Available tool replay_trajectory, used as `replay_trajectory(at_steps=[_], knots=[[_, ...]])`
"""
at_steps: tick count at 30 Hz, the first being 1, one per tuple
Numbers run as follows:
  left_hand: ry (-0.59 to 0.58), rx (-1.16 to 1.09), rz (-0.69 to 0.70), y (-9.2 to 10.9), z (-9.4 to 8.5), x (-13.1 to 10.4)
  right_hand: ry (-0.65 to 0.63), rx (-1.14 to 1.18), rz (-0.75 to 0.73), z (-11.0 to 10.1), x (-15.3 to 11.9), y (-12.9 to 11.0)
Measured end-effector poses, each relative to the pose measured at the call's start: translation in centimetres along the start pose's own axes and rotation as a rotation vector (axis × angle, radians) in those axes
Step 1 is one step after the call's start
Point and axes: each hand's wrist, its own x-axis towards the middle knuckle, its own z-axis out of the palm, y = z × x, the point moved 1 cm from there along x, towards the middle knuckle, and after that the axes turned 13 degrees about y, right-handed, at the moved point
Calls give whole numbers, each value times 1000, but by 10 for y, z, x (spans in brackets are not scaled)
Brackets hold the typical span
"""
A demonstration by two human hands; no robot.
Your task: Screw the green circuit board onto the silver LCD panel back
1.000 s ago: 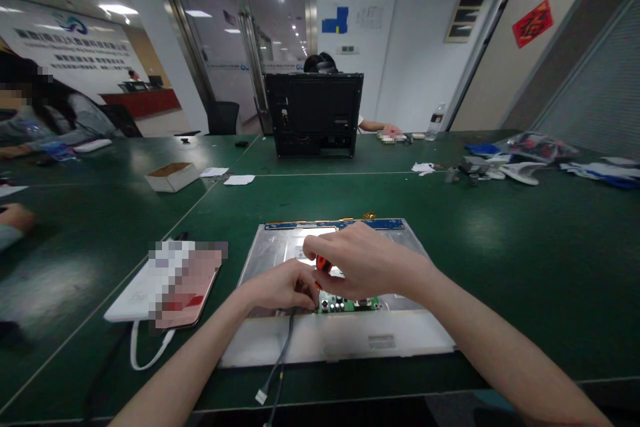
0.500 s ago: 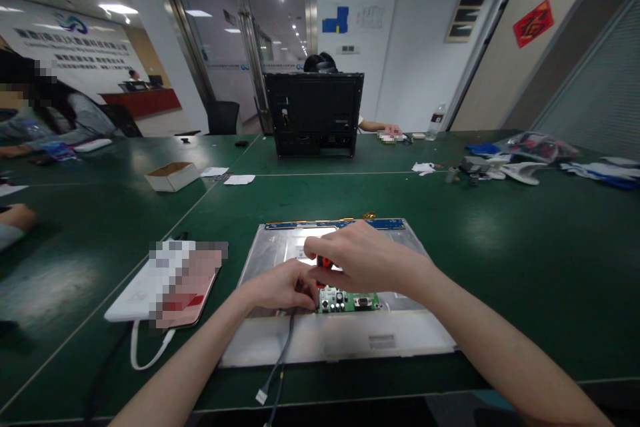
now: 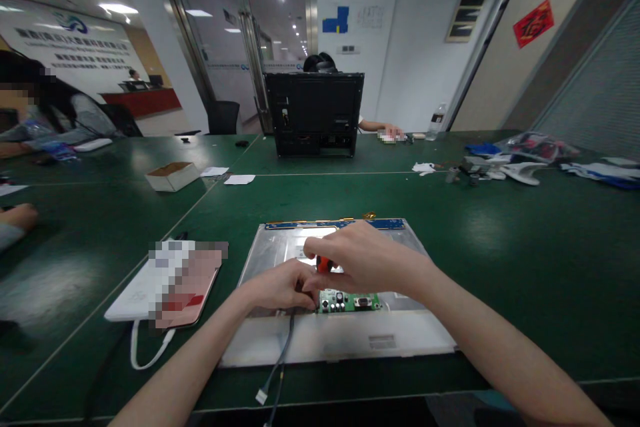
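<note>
A flat display panel [image 3: 340, 340] lies back side up on the table in front of me, with a blue circuit strip [image 3: 300, 225] along its far edge. A green circuit board [image 3: 350, 302] sits on its middle. My right hand [image 3: 363, 257] is closed over the board around a screwdriver [image 3: 324, 264] with an orange and black handle; its tip is hidden. My left hand [image 3: 290, 287] is closed at the board's left end, its fingertips near the screwdriver; what they pinch is hidden. Dark cables [image 3: 285, 347] with a white plug [image 3: 261, 396] trail from under it over the near edge.
Left of the panel lie a white device [image 3: 133, 297] and a pink phone [image 3: 187, 303] with a white cable. Beyond stand an open box [image 3: 173, 177] and a black monitor [image 3: 315, 113]. Gloves and bags [image 3: 535, 147] lie far right. Other people sit across and at left.
The orange part of the screwdriver handle shows differently between my right fingers, which have shifted slightly. My left hand and the panel stay in place.
</note>
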Motion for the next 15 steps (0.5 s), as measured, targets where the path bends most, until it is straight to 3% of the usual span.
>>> replay_trajectory(at_steps=[15], knots=[[-17, -44, -42, -6, 2, 1, 4, 36, 12, -4, 0, -4]])
